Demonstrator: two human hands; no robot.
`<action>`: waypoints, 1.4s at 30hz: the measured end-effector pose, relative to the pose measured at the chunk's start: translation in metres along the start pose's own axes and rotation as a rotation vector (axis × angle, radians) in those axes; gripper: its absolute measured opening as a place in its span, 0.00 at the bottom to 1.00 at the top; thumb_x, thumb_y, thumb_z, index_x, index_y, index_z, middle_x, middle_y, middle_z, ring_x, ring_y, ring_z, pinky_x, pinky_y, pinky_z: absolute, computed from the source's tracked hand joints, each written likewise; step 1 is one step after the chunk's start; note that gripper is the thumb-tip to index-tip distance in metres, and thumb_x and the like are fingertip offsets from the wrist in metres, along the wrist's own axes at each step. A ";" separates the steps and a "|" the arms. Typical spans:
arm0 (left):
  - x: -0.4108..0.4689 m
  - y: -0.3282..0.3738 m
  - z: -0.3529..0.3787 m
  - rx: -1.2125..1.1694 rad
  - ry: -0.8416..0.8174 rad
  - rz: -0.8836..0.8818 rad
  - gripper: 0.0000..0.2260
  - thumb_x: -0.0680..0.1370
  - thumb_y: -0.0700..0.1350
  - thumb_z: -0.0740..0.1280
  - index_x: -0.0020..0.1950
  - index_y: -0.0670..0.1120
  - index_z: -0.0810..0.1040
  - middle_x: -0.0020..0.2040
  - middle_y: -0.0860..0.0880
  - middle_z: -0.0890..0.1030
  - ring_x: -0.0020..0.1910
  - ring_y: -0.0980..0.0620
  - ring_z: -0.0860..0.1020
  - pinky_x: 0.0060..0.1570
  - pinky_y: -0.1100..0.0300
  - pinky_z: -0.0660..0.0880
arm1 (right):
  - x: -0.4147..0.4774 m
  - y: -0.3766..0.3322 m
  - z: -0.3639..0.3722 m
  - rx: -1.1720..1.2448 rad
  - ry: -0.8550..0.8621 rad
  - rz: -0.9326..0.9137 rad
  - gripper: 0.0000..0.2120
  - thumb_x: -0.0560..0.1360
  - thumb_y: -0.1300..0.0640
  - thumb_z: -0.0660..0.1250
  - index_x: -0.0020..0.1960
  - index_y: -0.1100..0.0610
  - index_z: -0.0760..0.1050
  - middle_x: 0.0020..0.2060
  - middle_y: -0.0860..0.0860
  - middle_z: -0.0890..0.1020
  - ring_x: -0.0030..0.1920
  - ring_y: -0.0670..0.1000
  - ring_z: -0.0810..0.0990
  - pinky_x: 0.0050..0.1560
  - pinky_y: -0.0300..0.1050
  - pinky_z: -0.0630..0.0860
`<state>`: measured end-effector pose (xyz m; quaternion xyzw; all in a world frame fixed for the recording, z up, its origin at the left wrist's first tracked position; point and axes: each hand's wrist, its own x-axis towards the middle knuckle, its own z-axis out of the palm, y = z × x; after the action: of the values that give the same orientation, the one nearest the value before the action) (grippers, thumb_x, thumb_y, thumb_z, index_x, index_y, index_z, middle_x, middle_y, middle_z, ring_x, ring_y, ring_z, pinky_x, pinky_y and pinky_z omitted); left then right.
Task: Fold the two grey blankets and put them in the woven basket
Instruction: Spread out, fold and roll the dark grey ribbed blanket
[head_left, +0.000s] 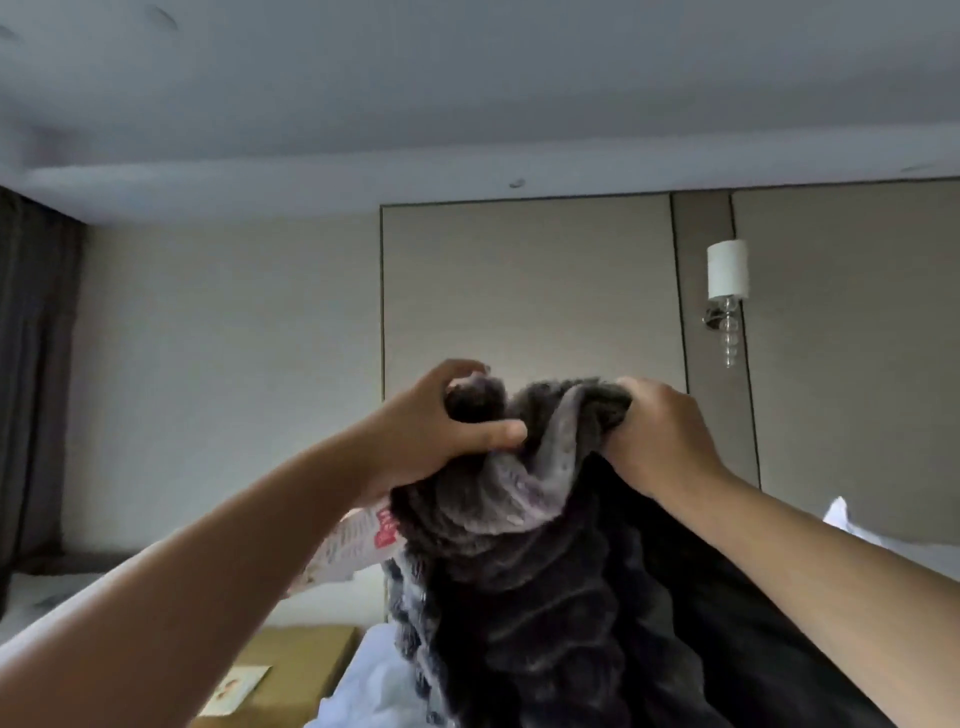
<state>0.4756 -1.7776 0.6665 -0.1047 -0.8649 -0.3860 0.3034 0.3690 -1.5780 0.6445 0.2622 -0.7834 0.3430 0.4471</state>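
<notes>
- Fingers (493, 432) of our left hand (426, 441) and right hand (662, 439) clutch one grey blanket (519, 582), bunched, raised.
- We judge folding barely begun; next we must find its corners.

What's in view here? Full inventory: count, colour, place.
grey blanket: 1 visible, dark grey plush, held up at centre, hanging down
printed packet: 1, white with red print, behind the left wrist
cardboard box: 1, brown, bottom left
white bedding: white, bottom centre
wall lamp: 1, white shade, on the right wall panel
curtain: 1, dark, left edge
woven basket: not in view
left hand: grips the blanket's top edge
right hand: grips the top edge, beside the left
</notes>
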 end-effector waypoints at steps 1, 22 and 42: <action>0.000 0.008 0.010 0.134 -0.086 0.003 0.39 0.55 0.66 0.76 0.65 0.63 0.70 0.51 0.63 0.75 0.47 0.63 0.76 0.44 0.68 0.73 | 0.000 -0.003 -0.003 -0.019 -0.022 -0.036 0.06 0.70 0.58 0.64 0.34 0.56 0.70 0.27 0.46 0.72 0.29 0.50 0.69 0.25 0.41 0.61; 0.026 -0.031 0.025 0.894 0.300 0.191 0.08 0.76 0.43 0.63 0.55 0.45 0.75 0.48 0.44 0.79 0.45 0.41 0.77 0.39 0.53 0.70 | -0.172 0.093 0.040 0.080 -0.984 0.631 0.09 0.65 0.53 0.71 0.44 0.51 0.74 0.42 0.48 0.79 0.43 0.47 0.76 0.37 0.35 0.71; -0.011 -0.137 -0.020 0.426 0.580 -0.133 0.06 0.79 0.41 0.64 0.52 0.44 0.80 0.49 0.43 0.81 0.46 0.43 0.77 0.44 0.58 0.69 | -0.107 0.146 -0.002 0.096 0.433 0.704 0.11 0.75 0.64 0.59 0.54 0.60 0.76 0.48 0.61 0.81 0.50 0.64 0.77 0.47 0.49 0.68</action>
<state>0.4365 -1.8845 0.5876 0.1312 -0.8089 -0.2296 0.5251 0.3153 -1.4738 0.5068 -0.0793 -0.6963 0.5582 0.4441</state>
